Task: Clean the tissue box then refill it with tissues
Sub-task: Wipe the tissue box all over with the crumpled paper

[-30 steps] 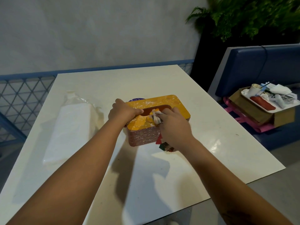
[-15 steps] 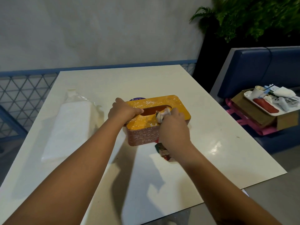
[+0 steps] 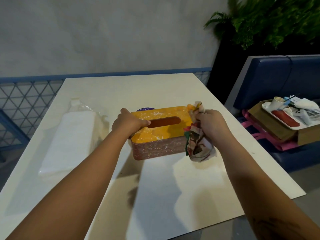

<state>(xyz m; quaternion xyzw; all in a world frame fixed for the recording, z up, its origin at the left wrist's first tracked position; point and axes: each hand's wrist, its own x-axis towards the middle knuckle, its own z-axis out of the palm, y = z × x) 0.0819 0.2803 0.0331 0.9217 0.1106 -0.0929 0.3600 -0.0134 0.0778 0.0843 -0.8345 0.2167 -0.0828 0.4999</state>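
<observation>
The tissue box (image 3: pixel 161 134) has a yellow lid with an oval slot and glittery red-brown sides; it stands at the middle of the white table (image 3: pixel 173 179). My left hand (image 3: pixel 127 122) grips its left end, thumb at the slot's edge. My right hand (image 3: pixel 212 125) is at the box's right end, closed on a crumpled patterned cloth (image 3: pixel 197 144) that hangs down beside the box and sticks up above my fingers. A plastic-wrapped pack of white tissues (image 3: pixel 69 141) lies on the table to the left.
A small purple round thing (image 3: pixel 144 109) peeks out behind the box. To the right is a blue bench (image 3: pixel 277 80) carrying a cardboard box (image 3: pixel 277 129) with a white tray of clutter (image 3: pixel 294 113). A lattice railing (image 3: pixel 20 104) runs on the left, a plant (image 3: pixel 268 19) at back right.
My right hand with the cloth has swept from the lid's middle near the slot to the box's right end. My left hand has kept its hold.
</observation>
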